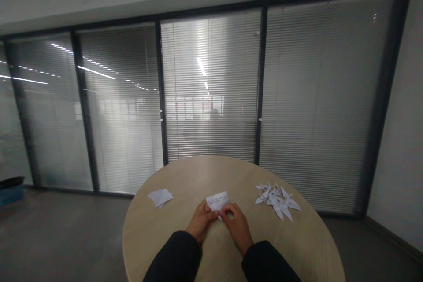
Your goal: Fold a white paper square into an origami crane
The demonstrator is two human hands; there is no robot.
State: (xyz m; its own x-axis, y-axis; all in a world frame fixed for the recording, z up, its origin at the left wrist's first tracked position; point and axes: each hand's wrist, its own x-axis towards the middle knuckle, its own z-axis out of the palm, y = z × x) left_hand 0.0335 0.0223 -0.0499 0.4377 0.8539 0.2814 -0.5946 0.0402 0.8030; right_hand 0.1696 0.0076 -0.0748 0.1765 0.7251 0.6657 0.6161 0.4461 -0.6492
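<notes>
Printed paper sheet [217, 201] pinched by your left hand [200, 221] and right hand [237, 228], both closed on it over the table [291, 246] | Risk: slack pinch lets the paper slip, skewing a crease | Hidden: fingers cover the sheet's lower edge; print unreadable

On the round table [185, 176], a folded paper sheet [160, 197] lies toward the left edge, a heap of paper cranes [276, 200] toward the right edge, and a held paper slip [217, 201] between them.
</notes>
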